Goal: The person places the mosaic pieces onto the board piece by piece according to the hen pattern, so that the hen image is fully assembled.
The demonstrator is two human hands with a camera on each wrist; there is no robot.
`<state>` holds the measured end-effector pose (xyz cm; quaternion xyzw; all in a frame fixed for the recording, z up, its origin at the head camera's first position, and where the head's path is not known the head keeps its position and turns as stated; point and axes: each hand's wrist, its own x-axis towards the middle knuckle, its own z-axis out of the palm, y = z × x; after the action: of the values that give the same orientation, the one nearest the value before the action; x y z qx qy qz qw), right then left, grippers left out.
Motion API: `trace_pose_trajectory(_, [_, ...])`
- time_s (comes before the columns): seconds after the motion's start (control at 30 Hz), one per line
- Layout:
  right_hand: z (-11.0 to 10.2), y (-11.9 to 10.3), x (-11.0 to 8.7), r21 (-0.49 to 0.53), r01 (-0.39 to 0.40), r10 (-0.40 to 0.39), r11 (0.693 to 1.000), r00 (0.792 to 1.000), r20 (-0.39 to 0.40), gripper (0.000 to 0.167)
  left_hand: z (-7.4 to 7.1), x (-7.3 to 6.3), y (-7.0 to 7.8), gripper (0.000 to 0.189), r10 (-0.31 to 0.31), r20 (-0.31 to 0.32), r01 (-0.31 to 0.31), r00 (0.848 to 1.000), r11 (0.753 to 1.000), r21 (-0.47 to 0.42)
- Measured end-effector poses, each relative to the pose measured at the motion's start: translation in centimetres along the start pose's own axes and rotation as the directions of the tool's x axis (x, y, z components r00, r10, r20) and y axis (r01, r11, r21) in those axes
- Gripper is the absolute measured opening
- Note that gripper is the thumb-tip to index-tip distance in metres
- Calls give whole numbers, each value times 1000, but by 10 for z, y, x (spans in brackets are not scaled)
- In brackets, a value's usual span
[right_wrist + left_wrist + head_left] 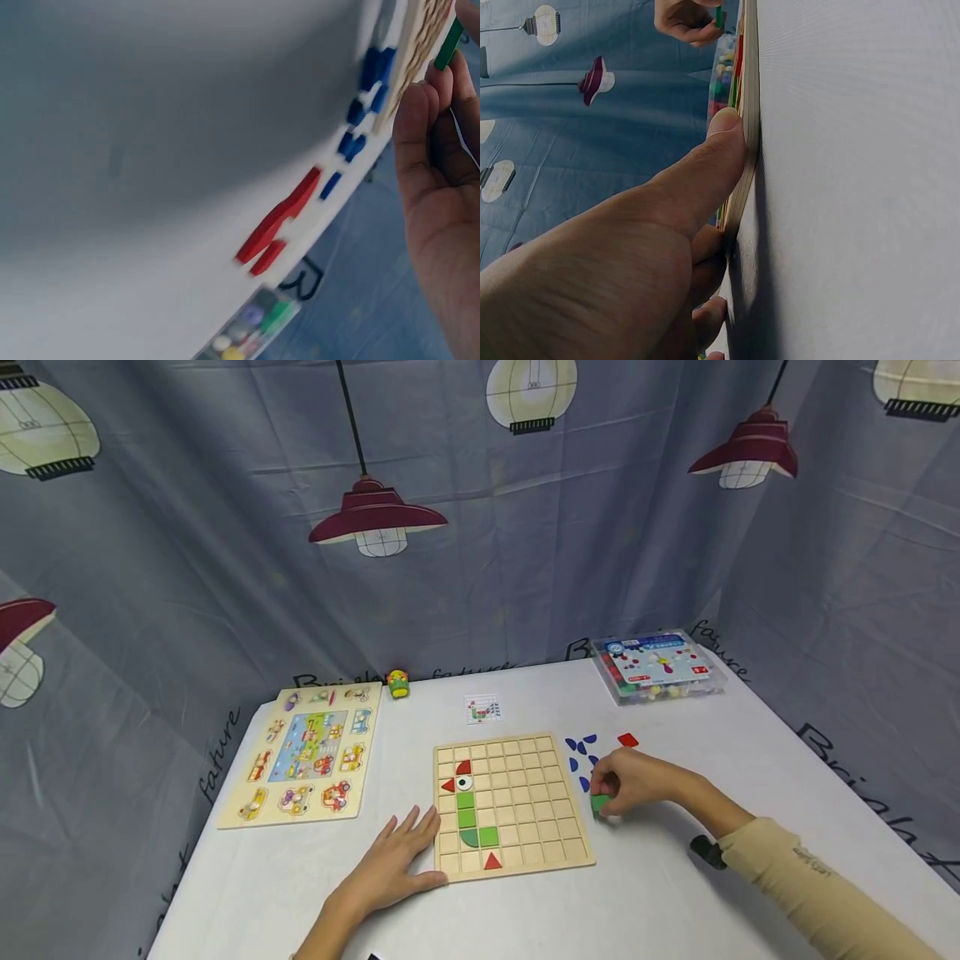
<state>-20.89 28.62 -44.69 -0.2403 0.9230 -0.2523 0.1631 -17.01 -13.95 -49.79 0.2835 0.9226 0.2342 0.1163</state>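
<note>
A wooden grid board [551, 852] lies in the middle of the table. My left hand [393, 868] is spread flat at its lower left corner, and in the left wrist view the thumb [724, 142] touches the board's edge. My right hand [637, 779] pinches a green square piece [598, 803] just off the board's right side; this piece [450, 45] also shows between the fingertips in the right wrist view. On the board's left columns sit a red quarter-round [463, 767], an eye piece [464, 783], two red triangles [492, 861], several green squares [467, 818] and a green quarter-round [469, 837].
Blue half-round pieces [573, 765] and a red piece [627, 740] lie right of the board. Behind it is a small pattern card [482, 709]. A picture puzzle board [255, 777] is at left, a small toy figure [398, 684] at the back, and a clear plastic box [660, 668] back right.
</note>
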Motion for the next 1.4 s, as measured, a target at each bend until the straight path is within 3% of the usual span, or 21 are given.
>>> trace_pose_trajectory(0.27, [12, -26, 21, -4, 99, -99, 995, 995, 1, 19, 0, 0, -2, 92, -5, 4, 5, 1000, 1000, -9])
trace_pose_trajectory(0.57, [43, -66, 51, 11, 101, -102, 995, 994, 37, 18, 5, -3, -1, 93, -9, 8, 9, 1000, 1000, -4])
trace_pose_trajectory(0.8, [62, -86, 62, 4, 109, -109, 994, 993, 55, 18, 3, -2, 1, 92, -1, 8, 1, 1000, 1000, 13])
trace_pose_trajectory(1.4, [64, -106, 74, -100, 97, -92, 990, 995, 49, 17, 1, 0, 0, 91, 3, -2, -3, 1000, 999, 37])
